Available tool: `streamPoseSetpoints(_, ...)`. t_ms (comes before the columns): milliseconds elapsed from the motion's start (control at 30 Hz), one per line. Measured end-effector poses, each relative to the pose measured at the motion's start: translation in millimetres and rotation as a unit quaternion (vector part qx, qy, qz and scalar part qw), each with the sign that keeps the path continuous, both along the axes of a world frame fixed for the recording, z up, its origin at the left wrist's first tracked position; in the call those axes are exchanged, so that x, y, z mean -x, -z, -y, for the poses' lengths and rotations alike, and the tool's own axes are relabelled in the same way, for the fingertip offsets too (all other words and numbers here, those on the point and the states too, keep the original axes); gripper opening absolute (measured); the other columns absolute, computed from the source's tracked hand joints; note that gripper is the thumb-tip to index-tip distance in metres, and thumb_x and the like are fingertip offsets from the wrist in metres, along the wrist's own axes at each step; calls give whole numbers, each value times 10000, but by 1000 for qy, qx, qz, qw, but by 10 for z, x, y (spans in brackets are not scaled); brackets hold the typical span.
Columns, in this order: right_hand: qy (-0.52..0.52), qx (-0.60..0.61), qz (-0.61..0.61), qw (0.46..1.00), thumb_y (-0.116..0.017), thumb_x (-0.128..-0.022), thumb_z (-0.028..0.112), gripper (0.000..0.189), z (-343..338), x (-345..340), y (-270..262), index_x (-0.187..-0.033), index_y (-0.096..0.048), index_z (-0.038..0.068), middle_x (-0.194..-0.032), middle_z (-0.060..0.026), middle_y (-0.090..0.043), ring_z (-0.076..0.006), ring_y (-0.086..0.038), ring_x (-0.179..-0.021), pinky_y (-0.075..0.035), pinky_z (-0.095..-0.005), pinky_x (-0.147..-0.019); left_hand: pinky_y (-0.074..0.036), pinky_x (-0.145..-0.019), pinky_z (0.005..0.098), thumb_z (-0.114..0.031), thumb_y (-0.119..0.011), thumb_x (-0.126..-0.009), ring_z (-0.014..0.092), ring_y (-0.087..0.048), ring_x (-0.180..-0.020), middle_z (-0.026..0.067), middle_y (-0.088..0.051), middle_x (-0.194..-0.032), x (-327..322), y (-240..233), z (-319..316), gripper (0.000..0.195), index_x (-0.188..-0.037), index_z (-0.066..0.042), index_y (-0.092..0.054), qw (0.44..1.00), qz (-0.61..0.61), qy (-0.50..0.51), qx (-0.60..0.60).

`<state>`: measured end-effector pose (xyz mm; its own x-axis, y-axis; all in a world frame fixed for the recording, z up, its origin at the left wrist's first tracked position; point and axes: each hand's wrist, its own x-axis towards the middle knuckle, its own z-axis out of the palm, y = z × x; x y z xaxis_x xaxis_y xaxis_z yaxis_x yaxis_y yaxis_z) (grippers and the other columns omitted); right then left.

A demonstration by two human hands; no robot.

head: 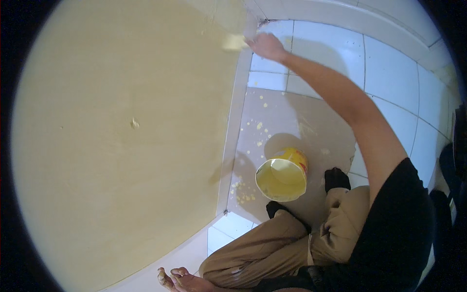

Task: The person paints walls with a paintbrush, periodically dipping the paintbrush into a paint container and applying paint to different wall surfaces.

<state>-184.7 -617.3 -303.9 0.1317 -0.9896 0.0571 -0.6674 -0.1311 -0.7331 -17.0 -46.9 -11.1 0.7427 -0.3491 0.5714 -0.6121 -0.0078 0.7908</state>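
Observation:
My right hand point(266, 45) reaches far out at the top, its fingers closed on a blurred, pale-yellow paintbrush point(233, 42). That brush is against the foot of the yellow-painted wall point(127, 175), just above the baseboard point(229, 146). At the bottom edge, my left hand point(188, 281) is partly cut off by the frame. Dried paint coats its loosely curled fingers, and I see nothing in them. In front of my feet a yellow paint bucket point(301, 160) stands open, with pale-yellow paint inside.
Under the bucket a paint-spotted sheet point(321, 120) covers part of the white floor tiles point(328, 33). My black-socked feet point(337, 179) are close to the bucket. A corner point(262, 22) closes the far end. The wall has a chipped spot point(134, 123).

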Motion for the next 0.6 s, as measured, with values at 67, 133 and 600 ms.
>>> streamPoseSetpoints(67,15,-86,-43,995,-550,-897,498,511,-195,-78,143,-967,-703,16,-923,-200,-703,-391,-674,-885,-527,-479,-833,-452,-618,296,-182,-531,-901,201,-528,-709,140,-567,-1220,-29,-35,-70,267,-1139,-62,-543,1000,15,-22,-3)
streamPoseSetpoints(133,13,-88,-5,996,-557,-891,499,516,-260,79,123,-967,-703,11,-940,-216,-697,-391,-676,-887,-530,-479,-828,-453,-624,299,-181,-534,-900,199,-530,-725,143,-569,-1218,-27,-64,-119,260,-1134,-70,-546,1000,15,-21,-7)
streamPoseSetpoints(600,43,56,222,972,-544,-878,563,594,-80,171,-1336,-793,-694,-5,-796,-224,-679,-372,-673,-782,-518,-444,-759,-438,-636,296,-286,-523,-935,200,-523,-755,157,-532,-1256,-51,-31,-159,334,-1192,-73,-514,999,25,-2,-27)
